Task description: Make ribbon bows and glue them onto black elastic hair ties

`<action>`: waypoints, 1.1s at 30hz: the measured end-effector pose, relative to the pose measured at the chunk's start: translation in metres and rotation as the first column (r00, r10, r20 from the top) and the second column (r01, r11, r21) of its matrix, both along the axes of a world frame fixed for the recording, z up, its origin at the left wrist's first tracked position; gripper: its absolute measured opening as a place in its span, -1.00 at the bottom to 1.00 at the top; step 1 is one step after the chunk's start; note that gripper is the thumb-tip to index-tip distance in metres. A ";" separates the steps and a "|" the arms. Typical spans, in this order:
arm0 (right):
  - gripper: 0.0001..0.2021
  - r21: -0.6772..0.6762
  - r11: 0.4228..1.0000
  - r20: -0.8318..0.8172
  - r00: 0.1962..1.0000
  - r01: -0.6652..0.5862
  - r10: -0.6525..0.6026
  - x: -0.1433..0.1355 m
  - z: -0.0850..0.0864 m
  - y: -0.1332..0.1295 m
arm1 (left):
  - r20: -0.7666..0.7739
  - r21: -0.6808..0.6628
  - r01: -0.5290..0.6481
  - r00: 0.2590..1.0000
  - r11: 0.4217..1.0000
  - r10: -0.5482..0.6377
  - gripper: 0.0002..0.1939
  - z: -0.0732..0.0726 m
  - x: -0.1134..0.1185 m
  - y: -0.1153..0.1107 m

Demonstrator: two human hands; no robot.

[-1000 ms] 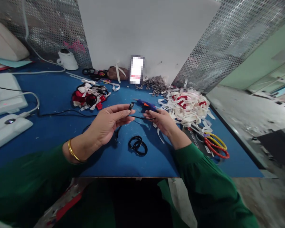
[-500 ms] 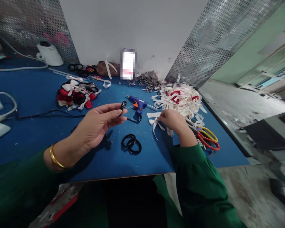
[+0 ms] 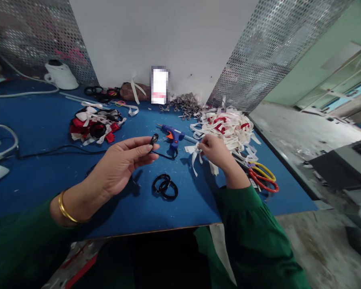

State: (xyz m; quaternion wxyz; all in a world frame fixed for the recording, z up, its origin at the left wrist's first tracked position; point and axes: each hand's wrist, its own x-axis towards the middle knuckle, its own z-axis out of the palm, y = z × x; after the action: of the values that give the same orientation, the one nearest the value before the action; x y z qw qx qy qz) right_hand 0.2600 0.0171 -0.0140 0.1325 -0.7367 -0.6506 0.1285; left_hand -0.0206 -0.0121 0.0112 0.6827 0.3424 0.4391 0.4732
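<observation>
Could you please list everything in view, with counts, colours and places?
glue gun: one, blue, mid table
rings: two, black, overlapping, table front
band: one, black, left grip
knotted ribbon: one, white, right grip
ribbon pile: one, mostly white, right
scissors: one, red and yellow, right
fabric pile: one, red, white, black, left
metal bits: many, grey, back
phone: one, white screen, back
table: one, blue, beneath
board: one, pale, behind
bracelet: one, gold, left wrist
sleeves: two, green, forearms
left grip: one, bare, centre
right grip: one, bare, right
</observation>
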 end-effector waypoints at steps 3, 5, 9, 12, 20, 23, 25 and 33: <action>-0.92 0.126 0.990 -0.445 0.889 -0.056 0.107 -0.007 0.006 -0.005 | -0.004 -0.009 -0.013 1.000 1.000 0.013 -0.75 0.000 0.000 -0.001; -0.85 0.231 0.969 -0.649 0.727 -0.093 0.224 -0.019 0.011 -0.013 | -0.005 -0.014 -0.021 1.000 1.000 0.021 -0.74 0.001 0.001 -0.001; -0.84 0.389 0.917 -0.737 0.568 -0.086 0.365 -0.051 0.020 -0.034 | -0.001 -0.006 -0.013 1.000 1.000 0.013 -0.74 0.002 0.003 -0.003; -0.84 0.433 0.901 -0.747 0.547 -0.030 0.377 -0.070 0.021 -0.045 | 0.006 0.011 0.026 1.000 1.000 -0.026 -0.69 0.000 0.005 -0.004; -0.82 0.395 0.912 -0.832 0.464 0.111 0.304 -0.097 0.010 -0.048 | -0.053 0.104 0.051 0.998 0.993 -0.046 -0.57 -0.009 0.008 -0.007; -0.79 0.353 0.930 -0.859 0.430 0.106 0.277 -0.099 0.008 -0.049 | -0.072 0.128 0.036 0.997 0.991 -0.026 -0.58 -0.010 0.007 -0.007; -0.73 0.305 0.947 -0.896 0.366 0.098 0.251 -0.098 0.008 -0.049 | -0.073 0.142 0.018 0.997 0.990 -0.007 -0.59 -0.010 0.007 -0.007; -0.81 0.110 0.985 -0.990 0.073 -0.130 0.120 -0.099 0.001 -0.053 | -0.027 0.164 -0.026 0.999 0.986 0.031 -0.58 -0.010 0.008 -0.006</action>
State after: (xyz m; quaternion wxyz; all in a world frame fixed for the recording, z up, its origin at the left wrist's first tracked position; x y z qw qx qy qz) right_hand 0.1606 -0.0363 -0.0127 0.5227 -0.3979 -0.4494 0.6054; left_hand -0.0128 -0.0178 0.0013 0.6390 0.3979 0.4139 0.5119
